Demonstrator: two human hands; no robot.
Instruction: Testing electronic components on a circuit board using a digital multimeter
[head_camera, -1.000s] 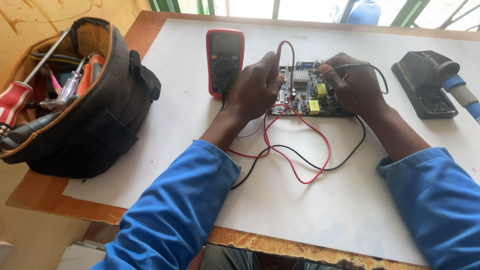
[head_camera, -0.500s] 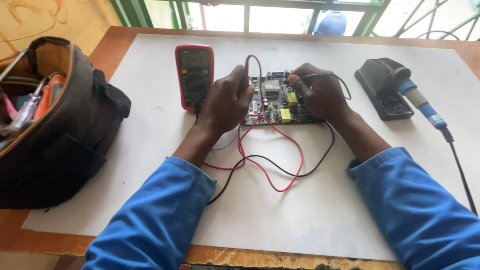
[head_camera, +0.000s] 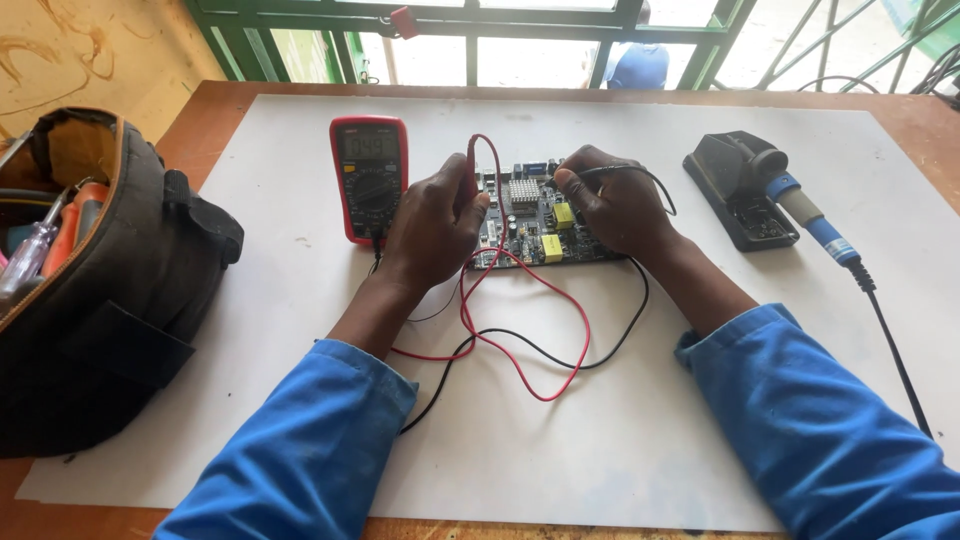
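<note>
Left hand (head_camera: 432, 222) pinching red probe (head_camera: 470, 175), right hand (head_camera: 615, 208) holding black probe (head_camera: 590, 173), circuit board (head_camera: 535, 215), multimeter (head_camera: 368, 178)

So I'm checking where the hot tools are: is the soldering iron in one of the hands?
No, the soldering iron rests in its black stand, apart from the right hand, which holds a black probe.

So the counter (head_camera: 250, 100) is brown wood with a big white sheet (head_camera: 620, 440) covering most of it. On the sheet: a circuit board (head_camera: 535, 215) right between the left hand (head_camera: 432, 222) and right hand (head_camera: 615, 208), and a red multimeter (head_camera: 369, 178) just left of the left hand. A soldering iron stand (head_camera: 740, 190) sits off to the right of the right hand. Red and black leads (head_camera: 520, 350) loop near the wrists. A black tool bag (head_camera: 110, 320) sits well left of the left hand.
</note>
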